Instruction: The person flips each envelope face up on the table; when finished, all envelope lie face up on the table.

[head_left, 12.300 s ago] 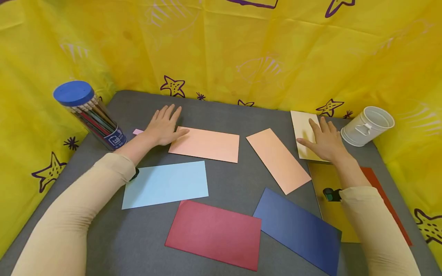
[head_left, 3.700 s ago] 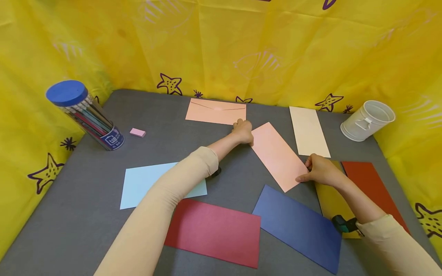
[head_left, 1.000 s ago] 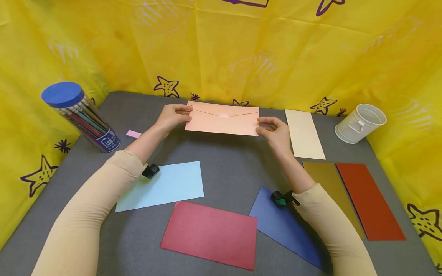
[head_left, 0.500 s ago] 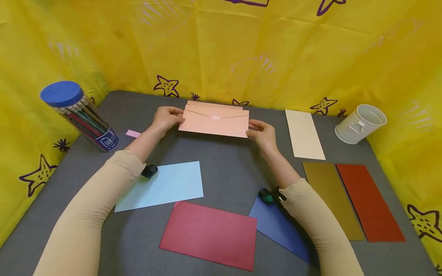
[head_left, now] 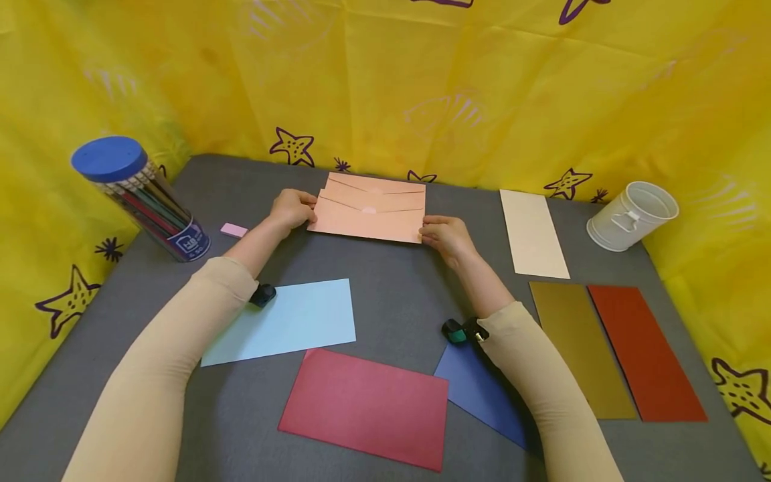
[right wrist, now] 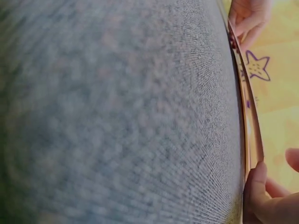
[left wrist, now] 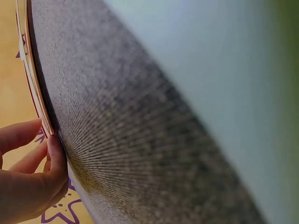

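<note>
Two peach envelopes lie at the back of the table in the head view. The front envelope (head_left: 361, 226) overlaps the lower part of the rear envelope (head_left: 394, 188), both flaps facing up. My left hand (head_left: 292, 209) pinches the front envelope's left edge; the left wrist view shows thumb and finger (left wrist: 57, 156) at its end. At the opposite edge my right hand (head_left: 448, 238) holds the lower right corner between thumb and fingers. In the right wrist view the envelope (right wrist: 254, 126) slants up off the table, with one right finger (right wrist: 293, 158) lifted away from it.
Nearer me lie a light blue envelope (head_left: 301, 318), a dark red one (head_left: 364, 408) and a blue one (head_left: 476, 395). On the right are cream (head_left: 533, 234), mustard (head_left: 581, 341) and red (head_left: 647, 348) ones, and a white metal pot (head_left: 629, 217). A pencil tub (head_left: 150, 201) and pink eraser (head_left: 233, 230) stand left.
The slanted peach envelope on the right was picked up, turned flap side up and brought over the other one. In the last second both hands moved it left and down, baring the rear flap.
</note>
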The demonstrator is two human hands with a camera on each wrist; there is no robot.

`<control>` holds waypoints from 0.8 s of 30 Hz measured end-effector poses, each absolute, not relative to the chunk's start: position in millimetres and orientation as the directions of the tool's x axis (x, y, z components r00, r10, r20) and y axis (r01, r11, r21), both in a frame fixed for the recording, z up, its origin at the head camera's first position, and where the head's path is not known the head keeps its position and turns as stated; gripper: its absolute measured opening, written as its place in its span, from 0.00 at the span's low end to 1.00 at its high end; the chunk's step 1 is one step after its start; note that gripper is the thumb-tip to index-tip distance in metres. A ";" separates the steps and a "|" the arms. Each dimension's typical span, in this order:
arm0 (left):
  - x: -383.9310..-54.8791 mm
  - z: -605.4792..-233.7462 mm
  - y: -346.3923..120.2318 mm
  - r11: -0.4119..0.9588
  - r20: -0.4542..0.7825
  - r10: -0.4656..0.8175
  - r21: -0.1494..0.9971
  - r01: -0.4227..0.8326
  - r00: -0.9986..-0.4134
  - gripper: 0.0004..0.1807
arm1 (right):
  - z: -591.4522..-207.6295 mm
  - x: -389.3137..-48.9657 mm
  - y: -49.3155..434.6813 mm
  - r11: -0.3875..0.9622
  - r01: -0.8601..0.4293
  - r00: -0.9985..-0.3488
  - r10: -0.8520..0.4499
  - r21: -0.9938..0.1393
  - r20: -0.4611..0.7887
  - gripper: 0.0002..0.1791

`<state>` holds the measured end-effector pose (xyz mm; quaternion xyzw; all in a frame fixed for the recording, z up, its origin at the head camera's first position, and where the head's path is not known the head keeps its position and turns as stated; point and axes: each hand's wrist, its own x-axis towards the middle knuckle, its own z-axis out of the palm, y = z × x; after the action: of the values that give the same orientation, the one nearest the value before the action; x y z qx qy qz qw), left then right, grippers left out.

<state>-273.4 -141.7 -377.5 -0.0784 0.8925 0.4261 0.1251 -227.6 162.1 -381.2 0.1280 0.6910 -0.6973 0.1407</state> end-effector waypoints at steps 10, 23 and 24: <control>-277.9 -378.7 -138.9 0.646 -0.336 0.027 0.725 -0.240 -0.941 0.34 | -379.8 -228.7 164.2 -0.021 0.417 -0.909 -0.034 -0.909 -0.416 0.25; -275.5 -381.6 -135.7 0.666 -0.333 0.096 0.722 -0.188 -0.938 0.36 | -377.8 -228.0 165.4 0.026 0.434 -0.900 -0.033 -0.900 -0.435 0.25; -275.4 -381.6 -136.0 0.666 -0.336 0.095 0.721 -0.191 -0.937 0.35 | -377.3 -227.5 164.8 0.029 0.432 -0.901 -0.034 -0.901 -0.433 0.25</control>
<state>-275.4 -136.0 -381.6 -0.0268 0.8957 0.4078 0.1751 -227.5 164.8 -377.3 0.1430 0.6966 -0.6819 0.1710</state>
